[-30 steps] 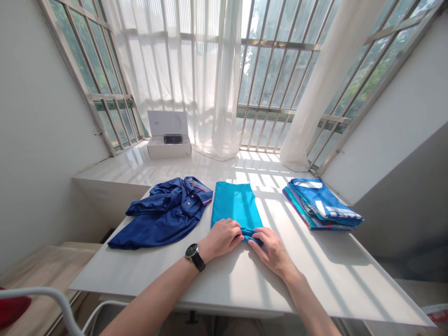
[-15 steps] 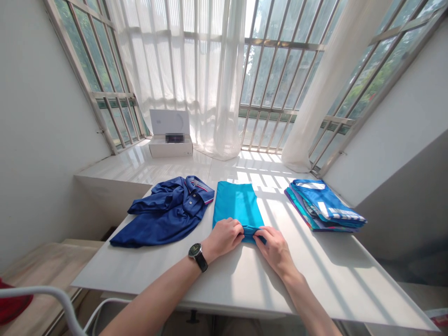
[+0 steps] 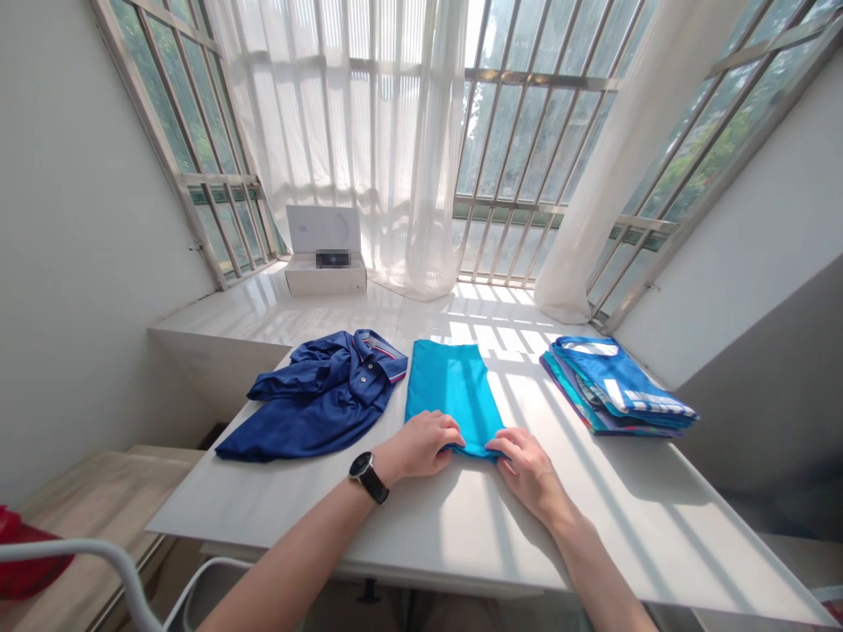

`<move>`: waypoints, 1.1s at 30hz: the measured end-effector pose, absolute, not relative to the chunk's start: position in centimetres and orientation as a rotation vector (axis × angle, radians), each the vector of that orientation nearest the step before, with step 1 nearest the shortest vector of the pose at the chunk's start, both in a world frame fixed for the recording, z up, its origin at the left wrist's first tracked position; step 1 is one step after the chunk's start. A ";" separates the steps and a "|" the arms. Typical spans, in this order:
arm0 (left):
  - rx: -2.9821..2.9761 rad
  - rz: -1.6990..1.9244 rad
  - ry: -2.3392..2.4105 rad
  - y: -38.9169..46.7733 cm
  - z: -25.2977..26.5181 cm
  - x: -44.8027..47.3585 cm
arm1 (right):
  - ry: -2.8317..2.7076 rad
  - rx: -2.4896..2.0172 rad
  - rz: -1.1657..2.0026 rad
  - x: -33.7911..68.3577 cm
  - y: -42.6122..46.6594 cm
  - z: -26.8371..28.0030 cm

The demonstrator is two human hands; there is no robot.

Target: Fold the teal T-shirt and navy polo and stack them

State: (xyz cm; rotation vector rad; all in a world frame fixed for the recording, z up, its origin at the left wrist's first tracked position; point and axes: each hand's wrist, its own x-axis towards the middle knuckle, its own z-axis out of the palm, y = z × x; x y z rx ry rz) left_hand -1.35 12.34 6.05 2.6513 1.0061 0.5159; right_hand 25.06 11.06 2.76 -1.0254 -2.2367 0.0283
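A turquoise garment, folded to a rectangle [image 3: 454, 386], lies flat on the white table [image 3: 395, 518] in front of me. My left hand [image 3: 428, 443], with a black-strapped watch on the wrist, has its fingers curled over the near left corner of the cloth. At the near right corner, my right hand [image 3: 527, 465] pinches the edge between thumb and fingers. The near edge between the hands lies almost flat. To the left rests a dark blue polo shirt [image 3: 316, 404], loosely bunched, its buttoned collar pointing right.
A stack of folded clothes [image 3: 619, 386] stands at the table's right, a blue and white one on top. On the window ledge behind is an open white box [image 3: 326, 279]. Sheer curtains [image 3: 428, 175] hang before barred windows. A white curved tube [image 3: 98, 549] crosses the lower left.
My hands have moved apart along the near edge, toward the garment's two corners. The bunched fold between them has flattened out. The view has shifted slightly.
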 end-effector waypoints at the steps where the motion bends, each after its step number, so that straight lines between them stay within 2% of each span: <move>1: 2.603 0.540 0.973 12.5 6.2 -1.7 | -2.250 -1.030 0.044 25.2 10.9 2.9; 4: 2.465 0.606 0.946 13.0 6.6 -2.6 | -2.273 -1.050 0.069 25.3 10.4 3.4; 9: 2.584 0.807 1.241 13.0 5.8 -2.3 | -2.200 -1.105 -0.084 24.3 10.2 3.8; 12: 2.776 0.667 1.273 12.6 4.4 -1.7 | -2.246 -1.129 -0.120 22.9 10.4 3.2; 19: 2.842 0.441 1.271 12.6 3.7 -1.7 | -2.470 -1.324 0.053 22.1 10.5 1.7; 27: 2.808 0.411 1.276 10.3 3.9 -1.9 | -2.513 -1.420 0.195 22.5 8.4 2.2; 33: 2.750 0.381 1.234 4.6 5.1 -2.3 | -2.564 -1.338 0.315 23.1 3.1 3.0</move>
